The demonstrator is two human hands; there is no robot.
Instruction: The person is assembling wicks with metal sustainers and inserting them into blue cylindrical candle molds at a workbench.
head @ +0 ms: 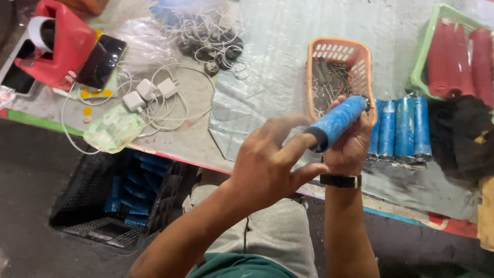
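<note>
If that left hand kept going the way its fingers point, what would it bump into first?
The left hand points up and right, its fingertip already at the dark end of the blue cylinder that the right hand holds. That cylinder comes first; depth is slightly unclear.

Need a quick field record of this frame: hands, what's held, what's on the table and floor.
right hand: grips blue cylinder, tilted, dark end toward the wearer
left hand: fingers spread, index finger at the cylinder's dark end
wrist: black band on right arm
behind hands: orange basket of thin metal pieces
right of it: row of blue cylinders
far right: green basket with red cylinders
left: white chargers, phone
floor: black crate of blue cylinders
</note>
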